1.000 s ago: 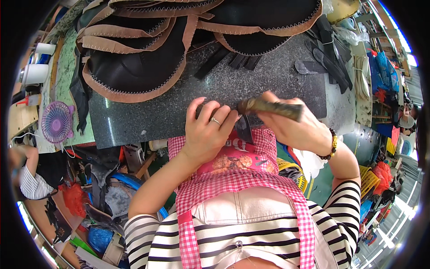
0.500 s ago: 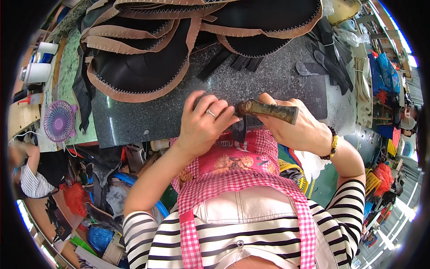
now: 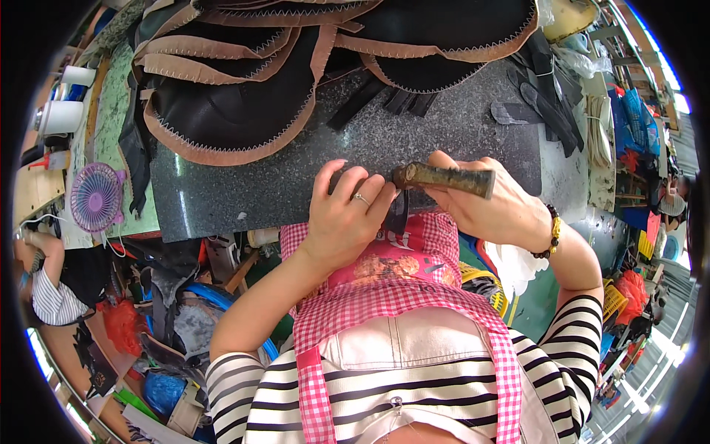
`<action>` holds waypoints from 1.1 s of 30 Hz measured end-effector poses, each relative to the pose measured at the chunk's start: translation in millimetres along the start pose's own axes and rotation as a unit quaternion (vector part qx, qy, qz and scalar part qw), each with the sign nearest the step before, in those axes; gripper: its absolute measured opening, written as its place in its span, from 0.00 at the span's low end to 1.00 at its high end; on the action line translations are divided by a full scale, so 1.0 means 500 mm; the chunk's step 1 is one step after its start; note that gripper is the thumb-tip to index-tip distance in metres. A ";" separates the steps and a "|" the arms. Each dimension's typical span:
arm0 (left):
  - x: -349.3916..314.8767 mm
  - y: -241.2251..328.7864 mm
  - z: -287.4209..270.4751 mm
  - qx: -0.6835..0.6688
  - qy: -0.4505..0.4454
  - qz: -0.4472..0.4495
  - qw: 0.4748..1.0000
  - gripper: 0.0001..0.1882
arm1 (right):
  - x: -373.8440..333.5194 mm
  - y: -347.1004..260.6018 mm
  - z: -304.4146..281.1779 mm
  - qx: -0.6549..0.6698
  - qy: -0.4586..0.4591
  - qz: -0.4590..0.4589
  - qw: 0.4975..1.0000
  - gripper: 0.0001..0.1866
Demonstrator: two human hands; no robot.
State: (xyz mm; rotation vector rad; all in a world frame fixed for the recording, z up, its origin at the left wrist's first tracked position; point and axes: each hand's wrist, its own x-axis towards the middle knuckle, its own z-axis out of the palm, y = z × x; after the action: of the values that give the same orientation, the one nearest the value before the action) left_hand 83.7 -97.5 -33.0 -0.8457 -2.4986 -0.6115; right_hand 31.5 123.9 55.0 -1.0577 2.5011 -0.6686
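Observation:
My left hand (image 3: pixel 346 216), with a ring on one finger, is at the near edge of the dark stone work slab (image 3: pixel 244 189). Its fingers are bent over a black leather-like strip (image 3: pixel 397 214), whose end hangs over the edge beside the fingertips; the rest is mostly hidden. My right hand (image 3: pixel 492 203), a beaded bracelet at the wrist, grips a hammer (image 3: pixel 451 180) with a worn wooden handle. The hammer's rusty-looking head is down by the left fingertips; whether it touches the strip cannot be made out.
Black leather-like pieces (image 3: pixel 229 122) with brown stitched borders are heaped at the back. More black strips (image 3: pixel 547 103) lie at the back right. A purple fan (image 3: pixel 97 198) stands on the left. Another person's striped sleeve (image 3: pixel 58 302) shows at far left, near piled scraps.
My left hand has shifted slightly right and down, its fingers moving at the strip. The hammer in my right hand is almost where it was.

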 end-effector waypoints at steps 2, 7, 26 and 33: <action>0.001 -0.003 0.001 -0.004 -0.005 0.003 1.000 0.12 | 0.004 0.006 -0.005 0.022 0.007 -0.004 1.000 0.08; -0.004 -0.021 0.010 -0.010 0.026 0.006 1.000 0.14 | 0.005 -0.001 0.000 -0.035 -0.028 0.008 0.999 0.10; -0.008 0.042 0.005 -0.056 0.004 -0.107 0.993 0.13 | 0.000 -0.017 -0.011 0.001 0.018 -0.001 1.000 0.16; 0.103 -0.024 0.059 -0.105 -0.016 0.054 0.993 0.07 | -0.032 0.040 -0.029 -0.030 0.102 0.051 0.993 0.06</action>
State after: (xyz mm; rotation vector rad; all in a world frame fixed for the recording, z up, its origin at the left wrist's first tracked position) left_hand 31.2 -66.9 -33.2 -1.0676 -2.4282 -0.8409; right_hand 23.5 152.3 58.3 -0.9162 2.7452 -0.7072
